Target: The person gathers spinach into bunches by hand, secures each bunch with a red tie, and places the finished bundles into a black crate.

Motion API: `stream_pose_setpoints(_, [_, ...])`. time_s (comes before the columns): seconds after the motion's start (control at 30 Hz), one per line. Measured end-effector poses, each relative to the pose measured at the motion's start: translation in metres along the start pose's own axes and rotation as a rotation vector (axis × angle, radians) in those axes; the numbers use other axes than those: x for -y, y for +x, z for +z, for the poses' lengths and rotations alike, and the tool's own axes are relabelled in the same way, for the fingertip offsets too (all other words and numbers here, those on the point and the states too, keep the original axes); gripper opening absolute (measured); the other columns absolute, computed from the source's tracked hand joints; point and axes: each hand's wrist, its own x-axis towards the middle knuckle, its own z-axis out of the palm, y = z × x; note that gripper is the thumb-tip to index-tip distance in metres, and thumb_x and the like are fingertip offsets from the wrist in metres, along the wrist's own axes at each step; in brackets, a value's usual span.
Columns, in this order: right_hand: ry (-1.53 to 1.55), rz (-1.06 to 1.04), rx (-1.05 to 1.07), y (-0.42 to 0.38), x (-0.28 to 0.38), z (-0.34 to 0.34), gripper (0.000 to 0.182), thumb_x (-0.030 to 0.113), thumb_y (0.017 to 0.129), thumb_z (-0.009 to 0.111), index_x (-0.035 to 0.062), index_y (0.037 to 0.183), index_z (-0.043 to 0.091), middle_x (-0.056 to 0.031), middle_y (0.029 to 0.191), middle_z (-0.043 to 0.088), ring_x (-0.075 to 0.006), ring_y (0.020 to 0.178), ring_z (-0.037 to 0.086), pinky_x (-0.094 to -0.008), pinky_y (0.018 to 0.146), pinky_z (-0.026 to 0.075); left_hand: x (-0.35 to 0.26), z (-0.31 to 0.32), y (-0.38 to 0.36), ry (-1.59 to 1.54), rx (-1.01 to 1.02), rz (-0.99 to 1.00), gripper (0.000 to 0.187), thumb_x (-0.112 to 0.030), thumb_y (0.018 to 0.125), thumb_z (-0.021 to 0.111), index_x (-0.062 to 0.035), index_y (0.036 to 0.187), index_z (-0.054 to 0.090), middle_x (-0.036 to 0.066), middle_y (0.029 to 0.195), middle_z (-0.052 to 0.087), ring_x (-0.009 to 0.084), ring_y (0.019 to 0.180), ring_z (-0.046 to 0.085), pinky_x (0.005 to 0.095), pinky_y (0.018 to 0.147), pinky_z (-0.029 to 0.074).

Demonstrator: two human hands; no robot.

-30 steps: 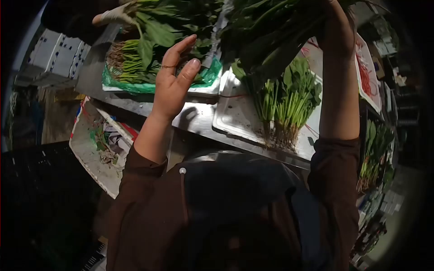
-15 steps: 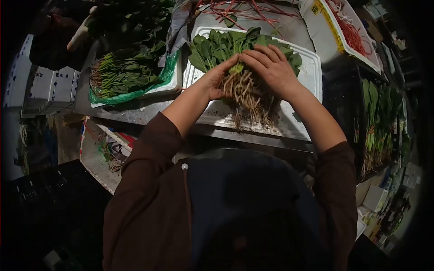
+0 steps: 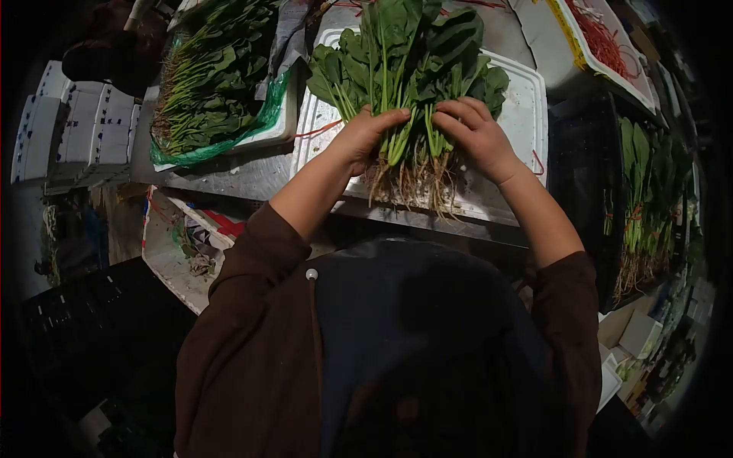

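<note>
A leafy bunch of spinach (image 3: 393, 57) with its roots (image 3: 412, 183) on stands between my hands, leaves pointing away from me and roots toward me. My left hand (image 3: 368, 136) grips the left side of the stems, thumb lying across the front. On the right side, my right hand (image 3: 477, 136) curls its fingers over the stems. Beneath the bunch is a white foam lid (image 3: 523, 99) with bits of dirt. A thin red tie (image 3: 319, 130) lies at the lid's left edge, near my left wrist.
To the left, more greens (image 3: 217, 99) lie in a tray lined with green plastic (image 3: 191, 159). A white foam box (image 3: 527, 30) with red ties (image 3: 599, 42) stands at back right. Tied bunches (image 3: 635, 206) fill a black crate at right. Below left is another foam box (image 3: 172, 263).
The bunch has tipped from leaves mostly hidden behind my hands to leaves upright and spread. My hands have moved slightly lower and farther apart, now at either side of the stems.
</note>
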Motion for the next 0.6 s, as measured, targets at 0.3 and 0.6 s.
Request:
stream_pose_setpoints(0.3, [0.266, 0.352, -0.089, -0.01, 0.019, 0.011, 0.054, -0.01, 0.067, 0.055, 0.0098, 0.117, 0.054, -0.0105, 0.127, 0.05, -0.033, 0.117, 0.046, -0.0387, 0.097, 0.042, 0.007, 0.002, 0.003, 0.418, -0.13, 0.028, 0.095, -0.039, 0.076, 0.073, 0.0181, 0.132, 0.023, 0.024, 0.117, 0.054, 0.0246, 0.105, 0.058, 0.031, 0.084, 0.049])
stream_pose_setpoints(0.6, [0.088, 0.243, -0.012, 0.009, 0.03, 0.015, 0.048, -0.003, 0.07, 0.054, 0.0123, 0.115, 0.058, -0.0053, 0.126, 0.055, -0.0296, 0.118, 0.049, -0.04, 0.095, 0.041, 0.015, -0.012, 0.006, 1.072, -0.301, 0.345, 0.084, -0.05, 0.076, 0.064, 0.0206, 0.115, 0.043, 0.035, 0.114, 0.048, 0.0434, 0.107, 0.05, 0.0397, 0.094, 0.041])
